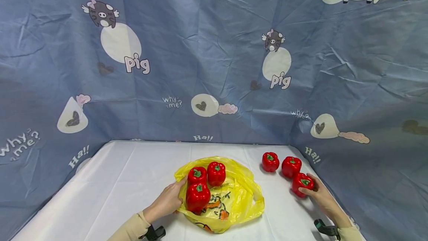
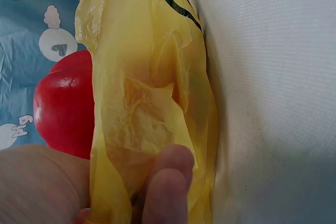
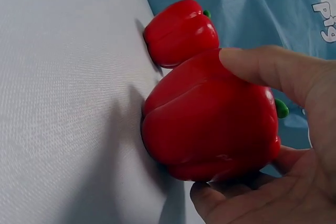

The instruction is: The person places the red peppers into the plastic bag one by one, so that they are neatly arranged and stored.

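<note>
A yellow plastic bag lies spread wide at the table's front middle, with three red bell peppers grouped in its left part. My left hand pinches the bag's left edge; in the left wrist view the thumb is on the inner side of the yellow film and fingertips press the outside. At the right, my right hand grips a red bell pepper with a green stem, thumb on one side and fingers on the other. Behind it stand two more bell peppers.
The table has a white cloth cover. A blue curtain printed with pigs hangs along the back and both sides, close beside my right hand. Dark straps with small devices sit on both wrists.
</note>
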A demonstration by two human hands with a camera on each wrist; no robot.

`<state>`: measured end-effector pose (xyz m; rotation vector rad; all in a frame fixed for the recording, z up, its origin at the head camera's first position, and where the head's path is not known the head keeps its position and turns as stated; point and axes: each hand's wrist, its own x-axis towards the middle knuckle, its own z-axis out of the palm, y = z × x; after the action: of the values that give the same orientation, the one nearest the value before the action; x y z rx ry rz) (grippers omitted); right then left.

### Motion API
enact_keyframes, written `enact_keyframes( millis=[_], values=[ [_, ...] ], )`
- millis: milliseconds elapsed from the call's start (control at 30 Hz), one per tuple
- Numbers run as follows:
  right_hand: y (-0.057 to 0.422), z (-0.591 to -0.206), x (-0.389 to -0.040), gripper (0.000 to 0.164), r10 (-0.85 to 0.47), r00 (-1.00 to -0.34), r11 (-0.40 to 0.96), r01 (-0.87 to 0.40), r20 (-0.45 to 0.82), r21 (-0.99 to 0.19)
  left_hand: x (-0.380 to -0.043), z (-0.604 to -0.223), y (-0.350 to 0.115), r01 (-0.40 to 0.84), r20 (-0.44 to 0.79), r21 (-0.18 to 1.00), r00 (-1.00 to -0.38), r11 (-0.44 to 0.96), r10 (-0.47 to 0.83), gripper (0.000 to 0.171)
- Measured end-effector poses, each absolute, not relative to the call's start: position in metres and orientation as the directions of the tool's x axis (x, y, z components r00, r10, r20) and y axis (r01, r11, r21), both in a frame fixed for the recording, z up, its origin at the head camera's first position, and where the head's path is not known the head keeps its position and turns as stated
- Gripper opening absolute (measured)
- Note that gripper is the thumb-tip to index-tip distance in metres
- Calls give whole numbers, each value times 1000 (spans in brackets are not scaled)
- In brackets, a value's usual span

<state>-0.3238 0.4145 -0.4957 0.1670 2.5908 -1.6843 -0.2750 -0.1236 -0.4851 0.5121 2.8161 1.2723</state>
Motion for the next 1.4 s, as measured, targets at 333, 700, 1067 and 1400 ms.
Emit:
enact_keyframes(
  millis=[333, 700, 1067, 1400],
  values=[
    [415, -496, -324, 98, 93, -990, 435, 139, -109, -890, -274, -484, -123, 296, 135, 728, -946, 619, 294, 79],
    [415, -496, -325, 101, 125, -984, 458, 169, -124, -873, -272, -481, -123, 298, 140, 726, -946, 620, 291, 80],
    [416, -497, -323, 101, 124, -983, 457, 179, -137, -871, -272, -483, -123, 301, 137, 728, -944, 616, 299, 79],
    [413, -495, -322, 102, 131, -982, 473, 183, -136, -862, -273, -482, -123, 300, 141, 722, -946, 623, 291, 79]
  ],
)
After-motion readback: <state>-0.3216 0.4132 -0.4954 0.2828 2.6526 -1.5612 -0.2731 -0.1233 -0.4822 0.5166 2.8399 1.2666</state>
